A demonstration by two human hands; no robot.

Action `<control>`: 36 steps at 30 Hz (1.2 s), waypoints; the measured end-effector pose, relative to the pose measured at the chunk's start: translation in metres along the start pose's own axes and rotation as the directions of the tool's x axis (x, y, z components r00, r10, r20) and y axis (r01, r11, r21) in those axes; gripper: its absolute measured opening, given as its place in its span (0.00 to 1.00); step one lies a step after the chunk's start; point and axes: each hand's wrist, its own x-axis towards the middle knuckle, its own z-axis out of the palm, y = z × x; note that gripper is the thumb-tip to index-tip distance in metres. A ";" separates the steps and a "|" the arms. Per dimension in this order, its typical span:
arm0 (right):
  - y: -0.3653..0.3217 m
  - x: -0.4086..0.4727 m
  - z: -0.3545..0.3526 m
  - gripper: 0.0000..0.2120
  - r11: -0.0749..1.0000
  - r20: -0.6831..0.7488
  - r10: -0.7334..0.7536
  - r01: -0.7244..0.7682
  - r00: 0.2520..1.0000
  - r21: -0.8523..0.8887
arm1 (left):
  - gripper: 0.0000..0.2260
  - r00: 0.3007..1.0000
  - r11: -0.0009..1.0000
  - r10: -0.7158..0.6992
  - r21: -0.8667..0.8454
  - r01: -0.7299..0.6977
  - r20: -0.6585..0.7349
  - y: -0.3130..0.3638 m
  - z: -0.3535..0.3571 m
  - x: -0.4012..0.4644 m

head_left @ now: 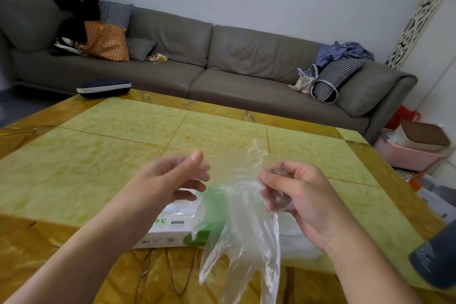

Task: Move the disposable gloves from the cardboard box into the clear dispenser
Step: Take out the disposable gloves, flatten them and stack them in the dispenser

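A thin clear disposable glove (237,237) hangs in the air above the table's near edge, its fingers pointing down. My right hand (296,192) grips its bunched cuff with curled fingers. My left hand (172,177) is blurred, just left of the glove, fingers loosely spread and holding nothing. Below the hands lies the white and green cardboard box (170,227) flat on the table. To the right of the box, under my right wrist, sits something clear with a white stack inside (298,242), probably the dispenser; much of it is hidden.
The yellow stone-pattern table (123,145) spreads out ahead. A dark grey object (436,259) stands at its right edge. A grey sofa (222,69) with bags and cushions runs behind. A pink basket (409,155) and clutter sit on the floor at the right.
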 end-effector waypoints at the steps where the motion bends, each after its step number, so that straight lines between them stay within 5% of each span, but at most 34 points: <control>1: 0.001 0.000 0.000 0.01 1.000 0.000 0.003 -0.003 1.000 0.001 | 0.20 1.000 0.999 0.011 0.053 -0.012 0.029 0.000 0.002 -0.002; 5: 0.002 0.000 -0.001 0.04 1.000 -0.004 0.009 -0.009 1.000 -0.015 | 0.07 0.997 0.999 0.034 0.044 -0.031 -0.071 -0.002 0.004 0.000; 14: -0.003 -0.004 -0.003 0.06 0.980 0.051 -0.063 0.071 0.997 -0.187 | 0.12 0.998 1.000 0.010 0.007 -0.010 -0.066 -0.005 0.010 0.001; 16: -0.002 -0.002 -0.004 0.06 0.991 -0.029 -0.077 0.073 0.997 -0.112 | 0.16 1.000 1.000 -0.018 0.005 0.018 0.006 -0.005 0.011 0.000; 19: -0.003 -0.001 -0.009 0.06 0.999 -0.121 -0.014 0.011 0.993 -0.032 | 0.16 0.975 0.962 -0.120 0.266 0.068 0.185 -0.010 0.015 -0.001; 27: 0.007 0.008 -0.048 0.08 0.951 -0.303 0.049 -0.137 0.952 -0.277 | 0.04 0.993 0.936 0.025 0.352 0.017 -0.114 -0.012 0.036 0.007; 30: 0.015 0.010 -0.054 0.08 0.893 -0.340 0.017 -0.167 0.940 -0.418 | 0.07 0.929 0.748 0.331 0.646 -0.153 -0.163 -0.009 0.058 -0.003; 32: 0.020 0.012 -0.055 0.10 0.846 -0.355 -0.005 -0.185 0.935 -0.499 | 0.09 0.851 0.543 0.526 0.768 -0.338 0.003 -0.004 0.078 -0.006; 34: 0.023 0.014 -0.054 0.11 0.827 -0.348 0.014 -0.206 0.937 -0.523 | 0.08 0.845 0.466 0.501 0.764 -0.447 0.188 -0.004 0.101 0.001; 36: 0.025 0.015 -0.054 0.11 0.812 -0.340 0.028 -0.220 0.940 -0.541 | 0.08 0.917 0.468 0.278 0.794 -0.389 0.286 -0.011 0.123 0.019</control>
